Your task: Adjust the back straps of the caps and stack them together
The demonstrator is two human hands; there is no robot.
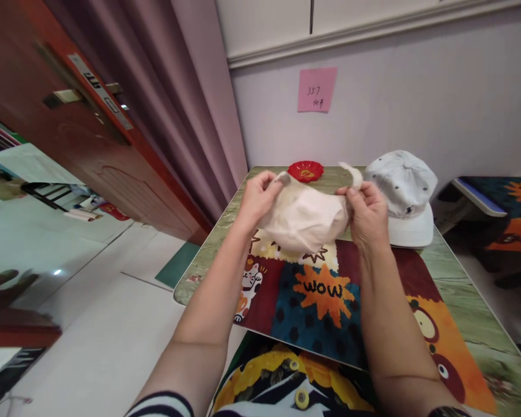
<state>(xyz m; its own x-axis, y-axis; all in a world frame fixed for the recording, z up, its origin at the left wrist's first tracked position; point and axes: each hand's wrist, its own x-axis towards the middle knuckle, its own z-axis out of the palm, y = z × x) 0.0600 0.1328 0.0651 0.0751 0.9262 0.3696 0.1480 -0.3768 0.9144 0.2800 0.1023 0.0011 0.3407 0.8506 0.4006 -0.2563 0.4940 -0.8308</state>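
My left hand and my right hand hold a cream cloth cap up over the table, one at each side. Between the fingers of my left hand a short strap end shows at the cap's upper left edge. A loose pale strap sticks up from the pinch of my right hand. The cap's fabric looks soft and wrinkled, and its underside cannot be seen. Just right of my right hand, a pale grey-white baseball cap stands with its white brim towards me.
A red scalloped dish lies at the table's back edge. Beneath my hands a colourful mat covers part of the wood-patterned table. A pink note is on the wall. Left are a curtain and a door.
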